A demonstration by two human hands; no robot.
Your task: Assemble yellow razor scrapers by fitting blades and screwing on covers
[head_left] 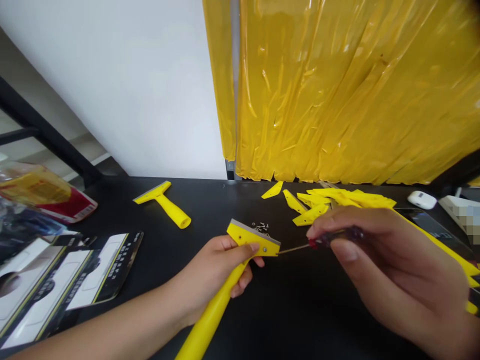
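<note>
My left hand (221,265) is closed around the neck of a yellow scraper (215,305), its thumb pressing on the head. A metal blade edge runs along the top of that head, and a screw shows in its right hole. In my right hand (390,275) is a screwdriver (337,236) with a dark, red-collared handle, pinched between thumb and fingers. Its thin shaft reaches left to the lower right corner of the scraper head; whether it touches I cannot tell. Small loose screws (260,228) lie just behind the head.
Another yellow scraper (168,205) lies at left on the black table (150,325). Several yellow plates (348,197) are heaped at the back right, near a white earphone case (422,199) and a dark phone (431,225). Printed cards (97,275) and a bottle (45,192) occupy the left.
</note>
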